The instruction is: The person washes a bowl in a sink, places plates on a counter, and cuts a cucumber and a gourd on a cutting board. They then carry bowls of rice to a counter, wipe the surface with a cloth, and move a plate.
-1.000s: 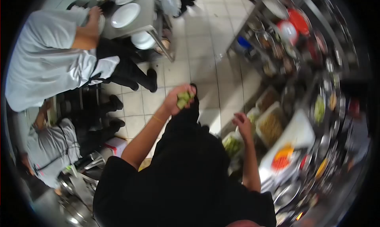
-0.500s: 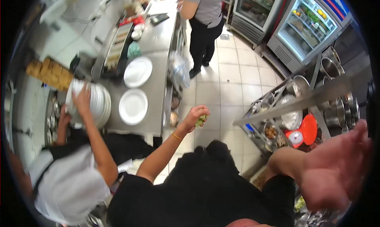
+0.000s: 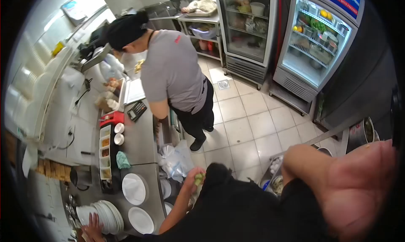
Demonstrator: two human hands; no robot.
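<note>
My left hand [image 3: 193, 177] is closed around pale green cut pieces [image 3: 199, 179], fruit or vegetable; I cannot make out which. It is low at my side, just right of the steel counter [image 3: 145, 151] and near a clear plastic bag [image 3: 175, 159]. My right hand [image 3: 363, 174] is raised very close to the camera at the right edge, palm showing and fingers lost in the dark border. Two white plates stand on the counter, a farther plate [image 3: 134, 189] and a nearer plate [image 3: 141, 220].
A co-worker's hand [image 3: 93, 227] touches a plate stack [image 3: 112, 216]. Another person [image 3: 177, 73] stands at the counter beside a calculator [image 3: 137, 111] and a condiment tray [image 3: 105, 153]. Two glass-door fridges, the left fridge [image 3: 247, 35] and lit fridge [image 3: 316, 39], line the tiled floor [image 3: 249, 128].
My view has swung up and forward, showing more of the standing person and the far counter. My left hand, still around the green pieces, appears lower. The right hand stays raised by the camera.
</note>
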